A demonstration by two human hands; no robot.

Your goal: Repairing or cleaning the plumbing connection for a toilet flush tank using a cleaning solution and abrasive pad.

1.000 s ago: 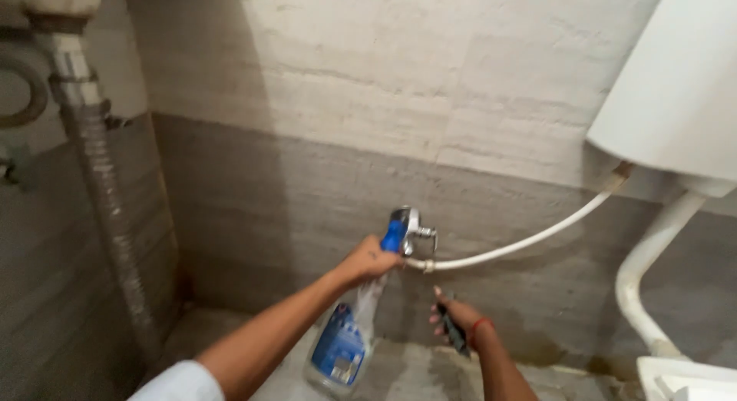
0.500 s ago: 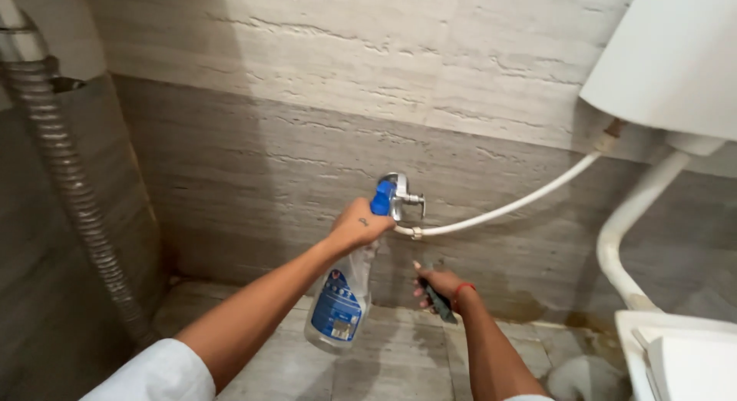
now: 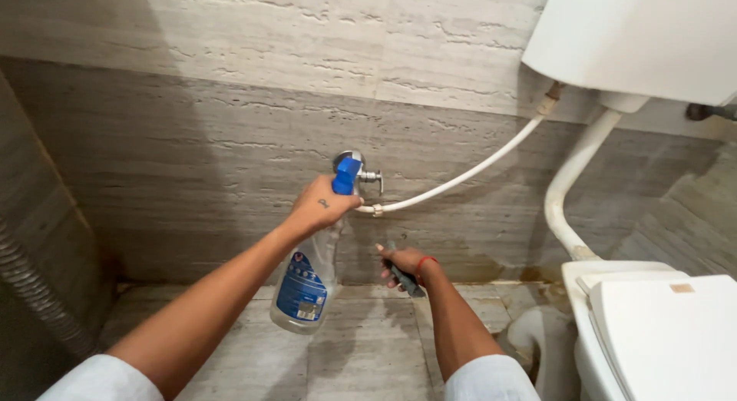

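My left hand [image 3: 321,207] grips a clear spray bottle [image 3: 305,282] with a blue trigger head and a blue label, its nozzle close to a chrome wall valve [image 3: 363,173]. A white hose [image 3: 461,176] runs from the valve up to the cistern. Below the valve, close to the wall, my right hand [image 3: 401,263] holds a small dark tool, probably a brush [image 3: 402,278]. A red band sits on that wrist.
A white cistern [image 3: 637,40] hangs at the upper right, with a white flush pipe [image 3: 572,178] going down to the white toilet [image 3: 660,324] at the lower right. A grey corrugated pipe [image 3: 34,293] runs down the left wall. Tiled floor [image 3: 361,347] lies below.
The view has swung right and down, so the toilet now shows and the corrugated pipe has slid to the left edge. Both hands stay by the valve with the same grips.
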